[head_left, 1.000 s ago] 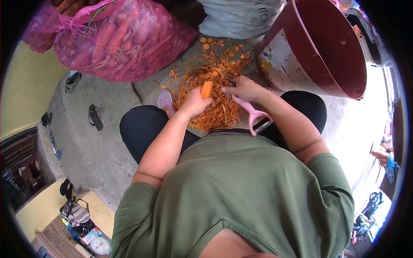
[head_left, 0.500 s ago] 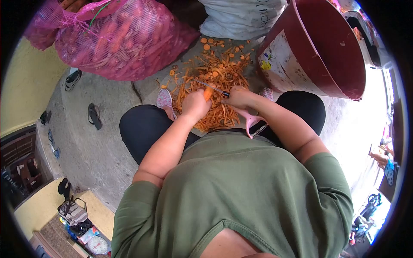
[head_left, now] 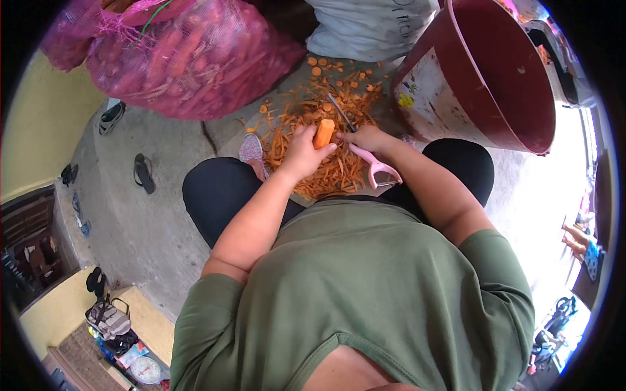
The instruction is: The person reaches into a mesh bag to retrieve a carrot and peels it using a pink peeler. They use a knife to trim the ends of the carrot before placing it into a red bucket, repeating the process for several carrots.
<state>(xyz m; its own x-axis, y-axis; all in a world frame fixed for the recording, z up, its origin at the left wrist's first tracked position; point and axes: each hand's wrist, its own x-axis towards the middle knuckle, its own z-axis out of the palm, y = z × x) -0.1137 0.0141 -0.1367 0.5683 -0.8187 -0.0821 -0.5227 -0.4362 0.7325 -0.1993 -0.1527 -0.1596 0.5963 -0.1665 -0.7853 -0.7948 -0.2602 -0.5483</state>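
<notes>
Carrot (head_left: 324, 133): a short orange piece is held upright over the peel heap, between the knees and just beside the right hand.
Left hand (head_left: 301, 153): it is closed round the lower end of the carrot; the fingers (head_left: 319, 153) are curled and pressed against it, and the top end is left showing.
Right hand (head_left: 369, 138): it is closed, with the fingers wrapped round a knife and a peeler together.
Knife (head_left: 340, 111): the blade is pointed away from the body, up past the carrot's right side; whether the carrot is touched cannot be told.
Peeler (head_left: 378, 171): the pink handle is held under the right hand, with its head turned toward the lap.
Peel heap (head_left: 332, 173): orange strips and round slices are spread on the floor (head_left: 150, 221) ahead of the feet.
Bucket (head_left: 469, 72): dark red and tilted, it is set just right of the heap.
Mesh sack (head_left: 189, 58): pink and filled with carrots, it is laid beyond the heap, to the left.
White sack (head_left: 372, 26): it is seen between the mesh sack and the bucket.
</notes>
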